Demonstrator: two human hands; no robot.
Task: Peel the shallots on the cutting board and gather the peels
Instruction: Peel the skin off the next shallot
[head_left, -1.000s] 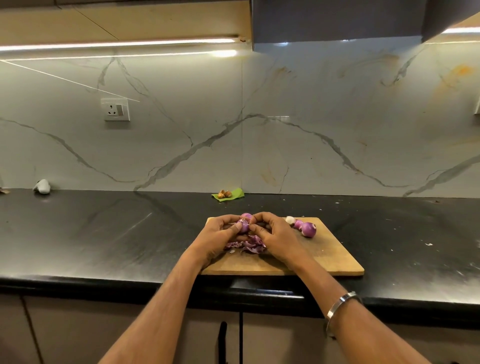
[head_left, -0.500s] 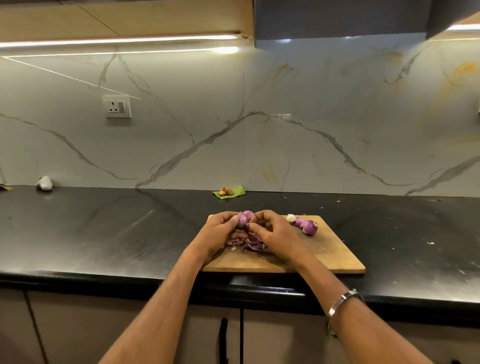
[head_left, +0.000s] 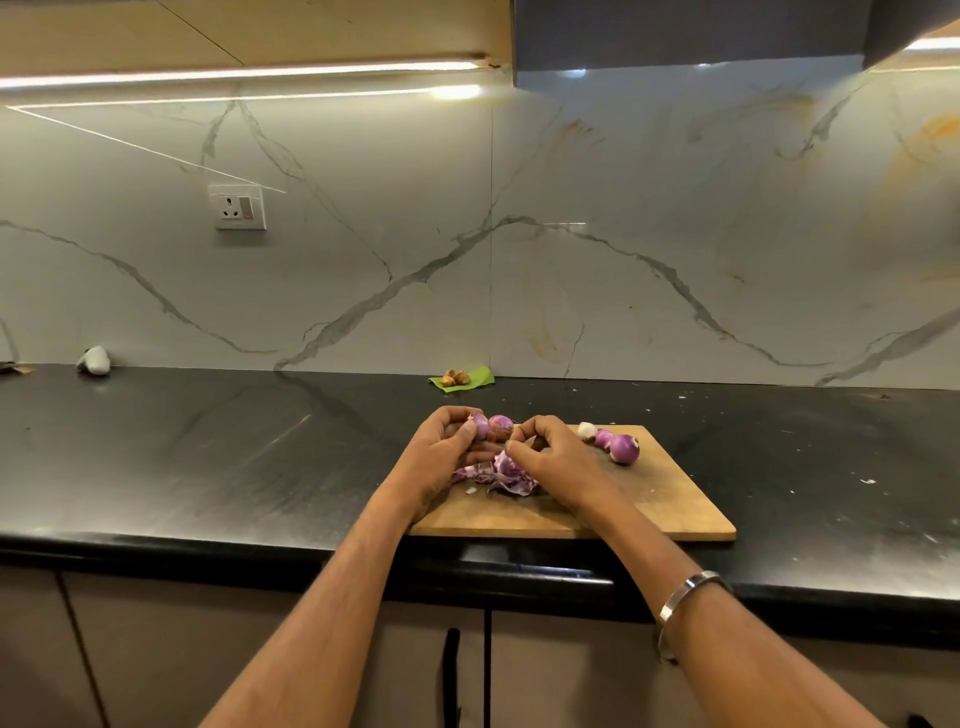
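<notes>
On the glossy black countertop (head_left: 208, 457), the left hand (head_left: 441, 457) is curling round a small, rounded purple shallot (head_left: 480, 425) above the wooden cutting board (head_left: 675, 499); its long axis cannot be told. Papery purple peels (head_left: 498, 474) are lying heaped beneath. The right hand (head_left: 556, 457) is pinching its fingertips together; on what, I cannot tell. Two glossy peeled shallots (head_left: 621, 447) are resting far right on the board.

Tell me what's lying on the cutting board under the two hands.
Under the left hand and right hand, a pile of purple peels lies on the cutting board. The hands cover part of the pile, so anything beneath them stays hidden.
</notes>
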